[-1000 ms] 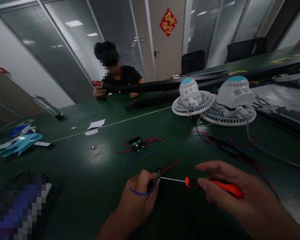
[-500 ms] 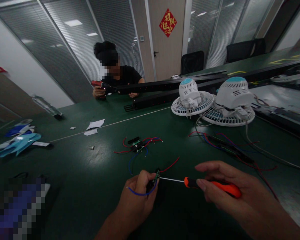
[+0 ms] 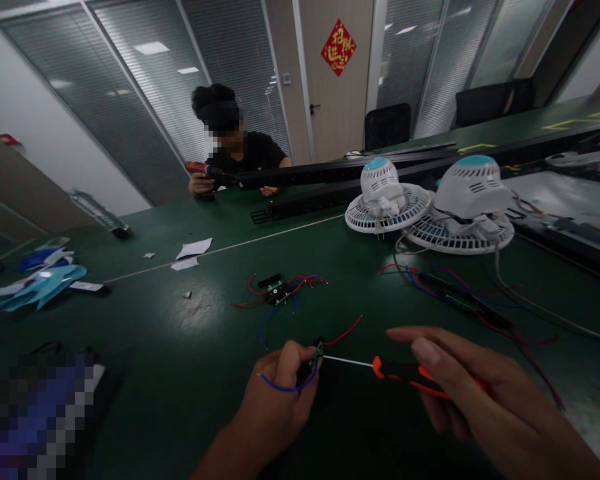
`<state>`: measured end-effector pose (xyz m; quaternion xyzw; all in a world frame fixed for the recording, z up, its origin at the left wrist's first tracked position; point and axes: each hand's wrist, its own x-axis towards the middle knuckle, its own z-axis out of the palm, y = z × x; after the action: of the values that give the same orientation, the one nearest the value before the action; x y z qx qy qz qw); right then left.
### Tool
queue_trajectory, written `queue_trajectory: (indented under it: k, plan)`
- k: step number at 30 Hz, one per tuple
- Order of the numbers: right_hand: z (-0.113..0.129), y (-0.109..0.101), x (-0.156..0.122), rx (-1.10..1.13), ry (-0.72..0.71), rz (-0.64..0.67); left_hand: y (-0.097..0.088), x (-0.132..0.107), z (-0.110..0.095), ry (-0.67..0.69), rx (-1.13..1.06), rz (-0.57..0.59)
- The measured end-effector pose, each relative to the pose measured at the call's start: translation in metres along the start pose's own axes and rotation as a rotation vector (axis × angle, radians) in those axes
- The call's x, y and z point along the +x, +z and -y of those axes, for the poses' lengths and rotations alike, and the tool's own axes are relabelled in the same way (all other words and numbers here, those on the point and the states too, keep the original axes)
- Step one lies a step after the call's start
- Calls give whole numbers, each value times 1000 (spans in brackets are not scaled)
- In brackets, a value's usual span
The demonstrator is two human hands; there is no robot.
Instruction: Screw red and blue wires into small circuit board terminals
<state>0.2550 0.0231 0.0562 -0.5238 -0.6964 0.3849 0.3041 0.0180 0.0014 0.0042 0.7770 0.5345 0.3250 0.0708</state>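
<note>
1. Your left hand pinches a small green circuit board near the front of the dark green table. Your fingers cover part of it. A blue wire curves over your hand; a red wire points away to the right.
2. Your right hand loosely grasps the orange-and-black handle of a screwdriver, index finger extended. Its shaft reaches left to the board; whether the tip touches is too small to tell.
3. Just beyond your left hand lies a cluster of wired boards, red and blue leads splayed.
4. Beyond your right hand, a dark wired strip lies with loose wires, and a pale cable trails to the right edge.
5. Farther back, two white fans rest side by side, beside long black rails.
6. Across the table, a co-worker grips a red drill at a rail's end.
7. To your left are paper scraps, a crumpled light-blue item, a clear bottle and a pixelated object.
</note>
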Motion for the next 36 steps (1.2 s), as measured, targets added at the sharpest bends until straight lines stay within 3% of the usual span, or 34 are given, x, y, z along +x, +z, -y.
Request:
queue_trajectory:
  k: [23, 36]
  plan:
    - [2, 1, 0, 91, 110, 45, 2, -1, 2, -4, 3, 7]
    - [-1, 2, 1, 107, 82, 25, 1, 0, 2, -12, 8, 15]
